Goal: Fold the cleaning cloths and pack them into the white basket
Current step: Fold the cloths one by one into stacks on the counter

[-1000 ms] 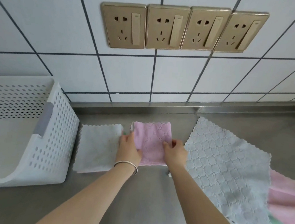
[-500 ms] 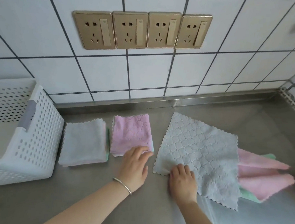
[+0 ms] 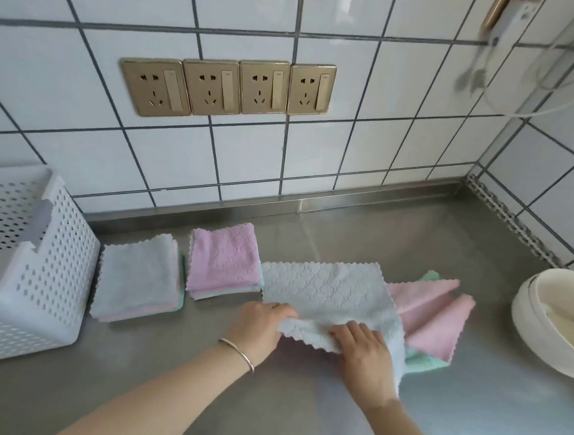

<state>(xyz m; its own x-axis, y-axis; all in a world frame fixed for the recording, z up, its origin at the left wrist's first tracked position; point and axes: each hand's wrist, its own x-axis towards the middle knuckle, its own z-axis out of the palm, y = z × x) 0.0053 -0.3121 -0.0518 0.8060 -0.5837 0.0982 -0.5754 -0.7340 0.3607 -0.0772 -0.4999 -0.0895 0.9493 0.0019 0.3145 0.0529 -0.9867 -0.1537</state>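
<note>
- Grey cloth (image 3: 328, 291) lies on the table (image 3: 436, 400), near edge lifted for a fold.
- Left hand (image 3: 259, 328) and right hand (image 3: 365, 357): each grip pinches that edge.
- Two folded stacks (image 3: 140, 278) wait beside the white basket (image 3: 51, 267), probably for packing together.

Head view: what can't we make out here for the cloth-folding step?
- White basket: cut off by the left edge; its inside is mostly out of frame, contents unknown.
- Unfolded pile: partly under the grey cloth; cloth count unclear.
- Left hand and right hand: fingertips tucked in the grey cloth, exact grip hidden.
- Bowls: cut off by the right edge.
- Top-right fixture: blurred.
</note>
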